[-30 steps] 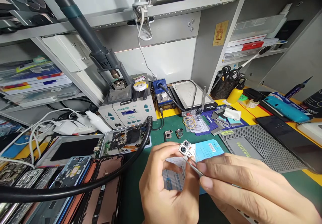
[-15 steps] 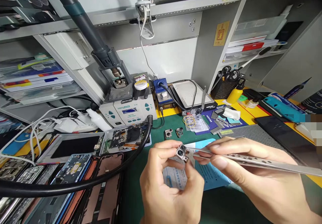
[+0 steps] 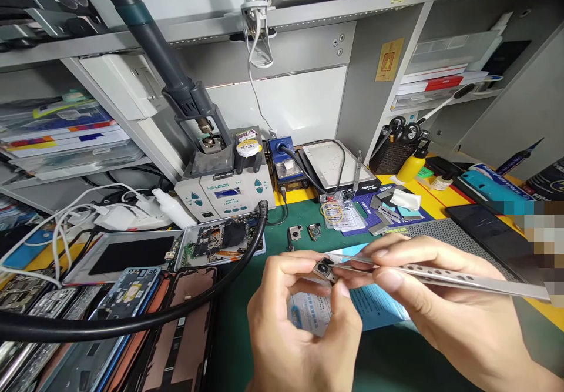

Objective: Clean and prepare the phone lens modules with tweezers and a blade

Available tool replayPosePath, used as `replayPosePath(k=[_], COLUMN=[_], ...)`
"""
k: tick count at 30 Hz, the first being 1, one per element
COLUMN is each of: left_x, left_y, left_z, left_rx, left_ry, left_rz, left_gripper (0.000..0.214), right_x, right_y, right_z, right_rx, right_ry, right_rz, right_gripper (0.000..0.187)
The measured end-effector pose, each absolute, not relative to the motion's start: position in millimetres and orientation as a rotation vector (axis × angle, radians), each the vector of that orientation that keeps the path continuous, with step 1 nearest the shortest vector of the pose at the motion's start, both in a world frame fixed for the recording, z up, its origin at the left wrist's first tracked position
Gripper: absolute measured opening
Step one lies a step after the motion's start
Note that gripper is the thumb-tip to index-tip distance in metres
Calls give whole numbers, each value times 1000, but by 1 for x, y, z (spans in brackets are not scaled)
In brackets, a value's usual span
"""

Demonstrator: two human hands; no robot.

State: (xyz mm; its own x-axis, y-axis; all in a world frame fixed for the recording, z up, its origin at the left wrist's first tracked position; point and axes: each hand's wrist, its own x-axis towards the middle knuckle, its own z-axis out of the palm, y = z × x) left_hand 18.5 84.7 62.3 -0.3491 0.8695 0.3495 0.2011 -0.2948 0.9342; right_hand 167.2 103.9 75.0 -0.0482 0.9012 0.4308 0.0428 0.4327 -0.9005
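Head view: compared with half a second earlier, small silver metal camera module had tilted, lenses facing further away; by judgement, handling centred on its edge. Left hand: grip clamped on module, above blue-and-white card. Right hand: grip closed around long perforated silver tweezers, tips by module, contact unclear. Counted: one module held, one tweezers, one card; two loose silver-and-black camera modules on flat green mat.

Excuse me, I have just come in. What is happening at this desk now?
A person's left hand holds a small camera module by the fingertips. The right hand holds metal tweezers, their tips close to the module; whether they grip it is unclear. Two similar modules, one on the left and one on the right, lie beyond the hands on the green mat.
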Motion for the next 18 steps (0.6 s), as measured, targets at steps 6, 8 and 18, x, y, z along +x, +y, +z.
replayPosePath(k=[6,8,18], left_x=[17,16,13], left_y=[87,87,90], left_z=[69,69,63], left_rx=[1287,1272,1358], left_ry=[1252,1234,1271], left_rz=[1666,1662,1682], left_gripper=[13,15,20], right_x=[171,170,170], right_y=[107,109,107], right_z=[70,70,73], right_rx=[-803,-789,-818], right_ry=[-1223,-1193,-1177], right_rz=[1228,1280,1201], right_gripper=[12,9,14])
